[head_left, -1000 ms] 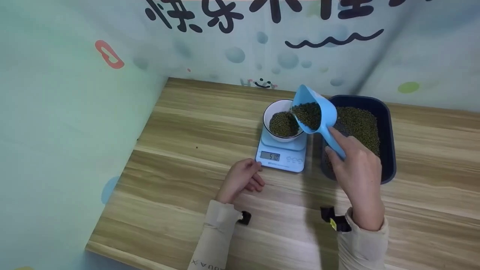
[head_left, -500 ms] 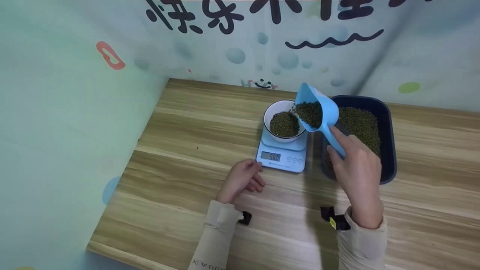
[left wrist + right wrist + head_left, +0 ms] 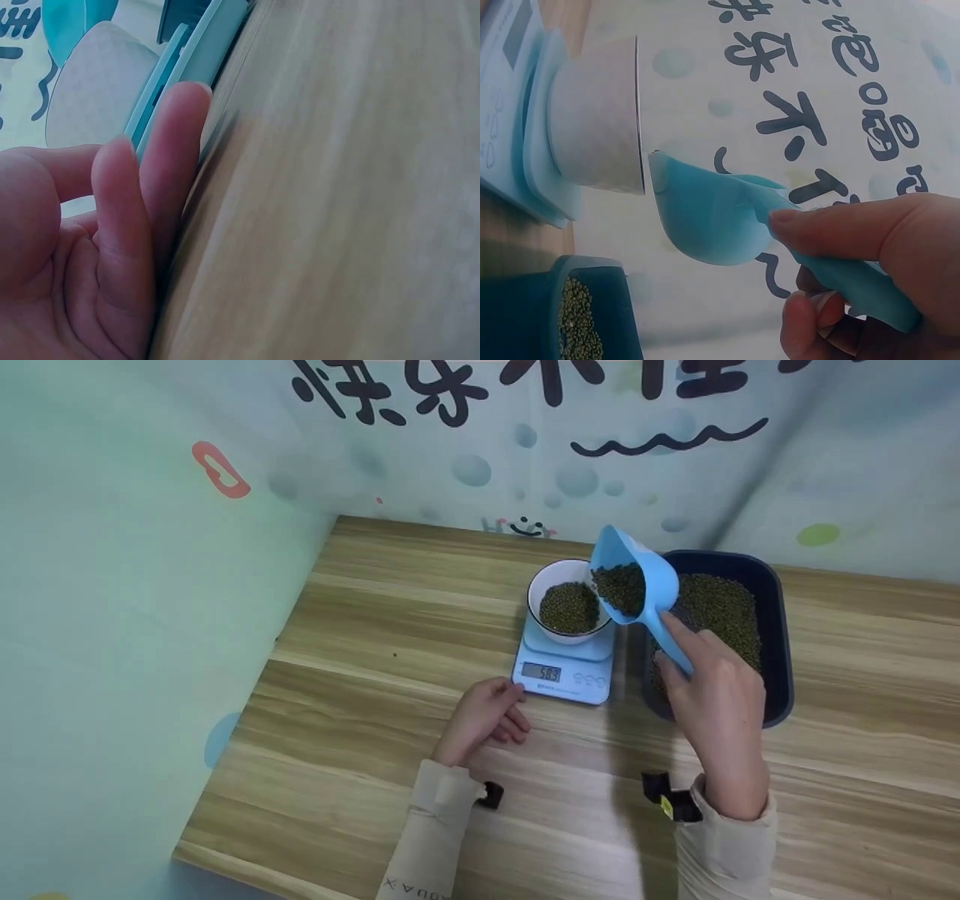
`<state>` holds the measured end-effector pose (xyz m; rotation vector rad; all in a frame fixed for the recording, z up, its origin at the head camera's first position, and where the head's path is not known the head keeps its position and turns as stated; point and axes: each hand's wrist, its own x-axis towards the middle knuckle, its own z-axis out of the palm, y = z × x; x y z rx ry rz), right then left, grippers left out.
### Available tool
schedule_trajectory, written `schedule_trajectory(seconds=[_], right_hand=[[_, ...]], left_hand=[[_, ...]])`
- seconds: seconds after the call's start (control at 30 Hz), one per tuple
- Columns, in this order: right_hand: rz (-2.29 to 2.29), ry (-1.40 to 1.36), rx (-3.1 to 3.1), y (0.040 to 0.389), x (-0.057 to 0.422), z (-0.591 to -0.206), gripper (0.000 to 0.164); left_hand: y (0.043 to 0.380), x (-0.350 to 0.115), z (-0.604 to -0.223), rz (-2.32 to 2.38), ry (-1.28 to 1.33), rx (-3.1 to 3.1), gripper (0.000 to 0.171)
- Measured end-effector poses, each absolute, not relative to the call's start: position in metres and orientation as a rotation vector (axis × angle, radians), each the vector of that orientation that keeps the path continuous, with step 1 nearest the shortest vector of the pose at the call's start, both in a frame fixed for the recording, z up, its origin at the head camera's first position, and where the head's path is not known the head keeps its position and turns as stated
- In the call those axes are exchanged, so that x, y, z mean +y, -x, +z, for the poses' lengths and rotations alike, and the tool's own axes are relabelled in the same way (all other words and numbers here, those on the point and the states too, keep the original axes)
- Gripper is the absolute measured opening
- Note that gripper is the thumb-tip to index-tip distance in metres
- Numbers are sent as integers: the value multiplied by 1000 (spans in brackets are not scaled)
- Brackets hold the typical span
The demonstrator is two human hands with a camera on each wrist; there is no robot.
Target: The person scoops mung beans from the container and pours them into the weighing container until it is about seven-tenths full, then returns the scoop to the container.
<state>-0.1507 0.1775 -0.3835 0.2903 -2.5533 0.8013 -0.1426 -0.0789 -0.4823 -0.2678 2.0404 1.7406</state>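
My right hand grips the handle of a light blue scoop, its index finger laid along the handle. The tilted scoop holds mung beans, and its lip is over the right rim of a white bowl. A mound of mung beans lies in that bowl. Under it stands a light blue kitchen scale with a lit number display. With loosely bent fingers, my left hand rests on the table, fingertips at the scale's front left corner; the left wrist view shows a fingertip against the scale's edge.
A dark blue tub of mung beans stands right of the scale, partly under my right hand. The wooden table meets a printed wall cloth at the back and left. One dark speck lies on the table.
The scoop has shifted slightly right. Beans falling from its lip half a second ago no longer show in the air. The number on the display has risen. My left hand stays put.
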Motion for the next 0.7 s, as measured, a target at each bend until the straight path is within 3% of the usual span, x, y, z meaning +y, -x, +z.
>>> schedule_trajectory(seconds=[0.23, 0.7], right_hand=[[796, -317, -2554, 150, 174, -384, 47], [782, -362, -2544, 149, 168, -383, 47]], left_hand=[[147, -81, -502, 1760, 284, 2029, 37], [147, -81, -502, 1778, 289, 2014, 34]])
